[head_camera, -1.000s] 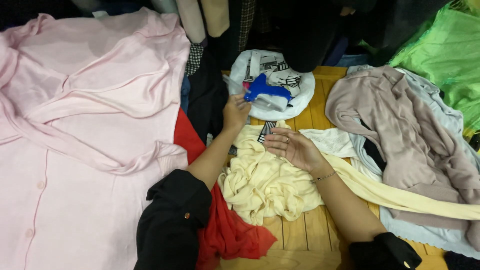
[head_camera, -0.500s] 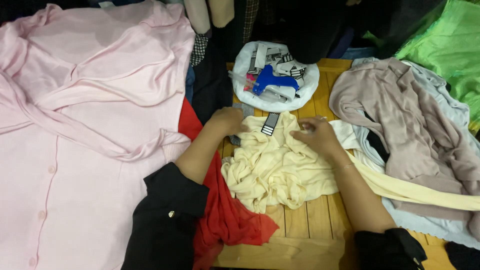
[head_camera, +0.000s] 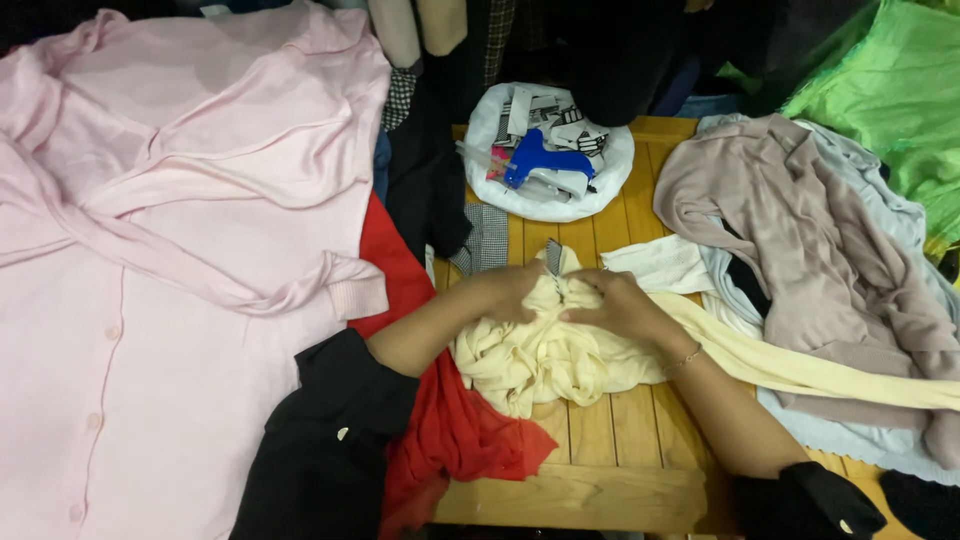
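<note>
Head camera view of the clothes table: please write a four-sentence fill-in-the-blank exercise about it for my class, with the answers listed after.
1. Both the left hand and the right hand rest on a crumpled cream-yellow knit garment lying on a slatted ____ table.
2. The white plastic bag holds a tagging gun coloured ____.
3. The large buttoned garment on the left is ____.
4. A thin bracelet circles the ____ wrist.

Answers: wooden; blue; pink; right

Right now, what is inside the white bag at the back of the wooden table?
In the open white plastic bag lies a blue plastic gun-shaped tool on black-and-white paper tags, with something pink beside it. Whatever is deeper in the bag is covered.
</note>
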